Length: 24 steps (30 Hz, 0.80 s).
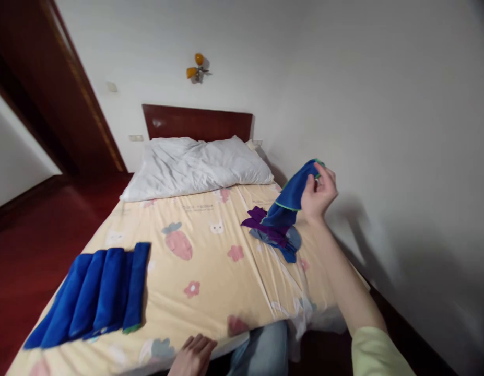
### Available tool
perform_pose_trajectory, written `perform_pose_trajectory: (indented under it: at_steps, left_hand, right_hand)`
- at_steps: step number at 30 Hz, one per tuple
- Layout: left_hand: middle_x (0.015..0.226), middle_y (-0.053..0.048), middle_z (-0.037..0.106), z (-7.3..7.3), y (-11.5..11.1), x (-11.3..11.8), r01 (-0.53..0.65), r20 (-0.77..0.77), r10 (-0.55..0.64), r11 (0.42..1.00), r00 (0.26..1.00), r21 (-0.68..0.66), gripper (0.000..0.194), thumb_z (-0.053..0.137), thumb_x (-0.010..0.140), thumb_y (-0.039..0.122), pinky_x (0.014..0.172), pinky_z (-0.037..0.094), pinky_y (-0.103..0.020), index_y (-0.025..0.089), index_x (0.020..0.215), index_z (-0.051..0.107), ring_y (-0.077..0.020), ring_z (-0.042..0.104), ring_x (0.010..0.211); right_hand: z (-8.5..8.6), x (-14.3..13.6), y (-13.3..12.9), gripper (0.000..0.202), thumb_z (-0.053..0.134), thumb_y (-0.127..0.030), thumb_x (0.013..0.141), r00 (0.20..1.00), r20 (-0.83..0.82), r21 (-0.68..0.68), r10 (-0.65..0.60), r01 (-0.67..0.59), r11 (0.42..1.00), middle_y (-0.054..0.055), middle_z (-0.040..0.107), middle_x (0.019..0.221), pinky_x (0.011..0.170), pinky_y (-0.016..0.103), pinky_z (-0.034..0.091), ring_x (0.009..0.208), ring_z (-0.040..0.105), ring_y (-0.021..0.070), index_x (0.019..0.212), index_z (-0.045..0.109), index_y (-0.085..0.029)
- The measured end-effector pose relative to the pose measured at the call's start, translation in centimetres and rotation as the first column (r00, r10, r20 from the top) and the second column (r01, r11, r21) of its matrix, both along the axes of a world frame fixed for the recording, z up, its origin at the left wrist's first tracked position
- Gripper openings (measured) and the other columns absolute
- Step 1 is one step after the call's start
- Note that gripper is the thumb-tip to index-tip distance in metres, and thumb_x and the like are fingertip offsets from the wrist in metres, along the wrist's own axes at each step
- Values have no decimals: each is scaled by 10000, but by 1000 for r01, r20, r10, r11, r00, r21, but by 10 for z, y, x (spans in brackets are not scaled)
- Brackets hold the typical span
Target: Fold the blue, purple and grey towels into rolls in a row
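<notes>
The cloth [291, 190] is blue edged in green, the pile [280, 235] purple and blue, the rolls [109, 287] blue, the sheet [159, 297] cream printed with pink flowers and white rabbit faces, the pillows [195, 164] white, the headboard [198, 123] dark red-brown, the 2 lampshades [199, 59] orange and the sleeve [375, 351] pale lime.

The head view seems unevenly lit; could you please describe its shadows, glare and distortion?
Head view throughout: soft shadows on the wall beside the right forearm; a small glare spot on the headboard; the doorframe slants, likely wide-angle distortion; the blue cloth in the right hand looks fairly sharp.
</notes>
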<state>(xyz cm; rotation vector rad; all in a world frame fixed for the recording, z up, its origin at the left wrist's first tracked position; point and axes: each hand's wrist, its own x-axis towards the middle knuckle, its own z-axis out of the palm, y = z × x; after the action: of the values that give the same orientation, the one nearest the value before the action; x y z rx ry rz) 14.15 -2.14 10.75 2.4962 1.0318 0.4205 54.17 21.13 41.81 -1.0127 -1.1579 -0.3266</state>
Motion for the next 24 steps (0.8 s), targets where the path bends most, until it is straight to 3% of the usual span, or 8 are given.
perform_pose_trajectory:
  at_steps: [5,10,12,14,18,19,21,24]
  left_hand:
    - [1221,-99,693,54,-38,1,-88,192,89,996,977,-11,489,403,969,83,954,553,-359,274,1384,575,-223,658,1105]
    - [1408,-119,570,70,-54,-27,-364,443,340,931,829,-33,484,438,1014,175,1094,513,-385,290,1483,462,-214,569,1304]
    - [1443,-138,524,71,-56,-35,-489,536,427,872,729,-29,508,493,1000,204,1108,509,-414,280,1499,428,-229,544,1339]
    - [1476,-155,475,70,-56,-42,-620,617,492,785,614,-9,558,545,982,224,1116,501,-448,272,1515,389,-251,502,1383]
    - [1560,-192,355,73,-49,-57,-825,664,600,563,447,46,738,648,939,255,1155,437,-544,268,1580,284,-320,387,1471]
    - [1571,-198,337,75,-45,-59,-839,651,614,539,447,68,776,675,924,265,1154,429,-558,269,1589,273,-334,373,1477]
    - [1564,-198,349,82,-35,-59,-822,621,604,556,500,121,803,720,898,291,1138,441,-558,271,1582,301,-342,387,1462]
    - [1462,-180,474,102,-16,-44,-730,613,476,632,630,260,665,719,908,336,1084,483,-507,248,1504,435,-303,491,1358]
  right_hand:
    - [39,-84,-60,411,710,-382,878,952,-19,77,307,-305,949,119,622,1294,1093,464,518,1241,637,251,1249,704,-204]
    - [41,-153,-105,459,800,-309,817,769,-114,-57,629,-637,769,110,645,1319,1108,491,519,1239,648,264,1264,710,-266]
    - [32,-175,-116,514,827,-308,779,675,-238,-174,699,-737,653,104,655,1321,1095,491,539,1219,659,256,1276,699,-269]
    - [19,-194,-124,569,845,-313,746,575,-374,-294,727,-817,495,99,683,1280,1077,472,561,1192,674,239,1289,686,-250]
    - [-9,-224,-136,603,869,-336,700,447,-633,-460,632,-874,158,94,730,1190,957,358,628,1083,718,207,1264,696,-212]
    - [-14,-229,-138,601,879,-332,681,433,-684,-470,587,-877,99,92,738,1169,915,326,639,1039,728,198,1243,707,-204]
    - [-20,-237,-141,597,897,-312,650,418,-747,-469,517,-882,36,82,749,1134,838,277,650,962,739,179,1207,718,-196]
    - [-24,-240,-142,568,908,-290,651,413,-772,-459,484,-888,26,45,758,1072,766,237,650,880,743,150,1175,705,-210]
